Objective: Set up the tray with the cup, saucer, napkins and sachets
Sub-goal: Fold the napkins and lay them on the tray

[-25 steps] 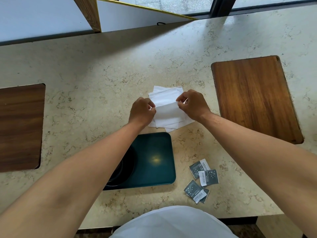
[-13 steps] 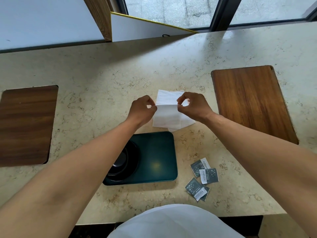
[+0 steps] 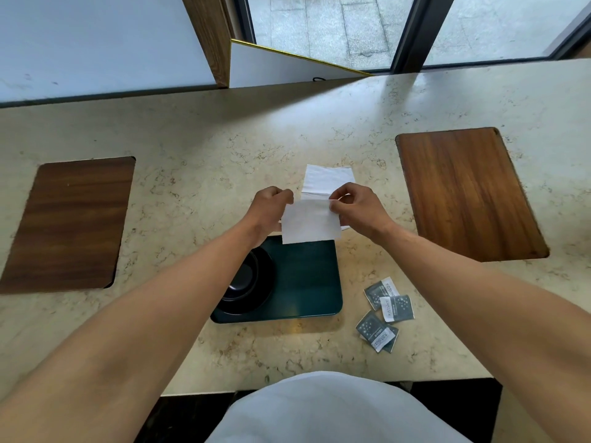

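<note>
I have one napkin [image 3: 309, 220] pinched by its top corners, left hand [image 3: 268, 208] and right hand [image 3: 355, 206] both closed on it, lifted over the tray's [image 3: 307, 282] far edge. More napkins [image 3: 329, 181] lie beyond on the worktop [image 3: 198, 148]. I'd keep it taut, lower it flat on the tray's bare right half, clear of the saucer [image 3: 248, 284]. Sachets [image 3: 385, 311] wait near the worktop's front edge.

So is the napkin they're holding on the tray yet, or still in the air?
In the air. Both hands, left and right, pinch the napkin by its top corners; it hangs over the tray's far edge.
</note>
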A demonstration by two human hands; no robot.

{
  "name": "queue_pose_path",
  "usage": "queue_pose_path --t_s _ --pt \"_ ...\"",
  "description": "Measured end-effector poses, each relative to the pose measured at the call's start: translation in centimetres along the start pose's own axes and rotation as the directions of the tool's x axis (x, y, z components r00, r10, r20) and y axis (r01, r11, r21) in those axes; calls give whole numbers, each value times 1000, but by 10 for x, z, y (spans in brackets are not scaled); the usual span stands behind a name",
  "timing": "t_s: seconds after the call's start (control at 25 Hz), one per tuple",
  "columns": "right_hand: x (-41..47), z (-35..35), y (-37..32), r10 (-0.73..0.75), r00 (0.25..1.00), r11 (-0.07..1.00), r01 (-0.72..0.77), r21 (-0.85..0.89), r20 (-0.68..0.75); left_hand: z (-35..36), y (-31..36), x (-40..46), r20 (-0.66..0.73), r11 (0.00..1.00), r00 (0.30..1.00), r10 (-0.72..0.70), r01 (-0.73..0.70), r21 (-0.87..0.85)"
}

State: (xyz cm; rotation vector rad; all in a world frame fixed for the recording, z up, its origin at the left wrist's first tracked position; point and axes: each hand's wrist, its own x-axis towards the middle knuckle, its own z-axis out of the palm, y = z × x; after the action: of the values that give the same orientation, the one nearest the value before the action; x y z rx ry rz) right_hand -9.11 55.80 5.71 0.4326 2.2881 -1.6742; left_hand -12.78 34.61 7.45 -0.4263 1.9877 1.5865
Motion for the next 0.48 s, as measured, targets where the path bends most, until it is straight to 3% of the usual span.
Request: queue_pose_path --t_s 0.24,0.48 --pt "-24 20 19 82 997 997 -82 -14 2 -12 -25 -11 67 960 997 47 -64 272" --pt "-37 29 36 159 987 985 -161 -71 -21 -11 -36 -12 103 823 989 106 -146 549"
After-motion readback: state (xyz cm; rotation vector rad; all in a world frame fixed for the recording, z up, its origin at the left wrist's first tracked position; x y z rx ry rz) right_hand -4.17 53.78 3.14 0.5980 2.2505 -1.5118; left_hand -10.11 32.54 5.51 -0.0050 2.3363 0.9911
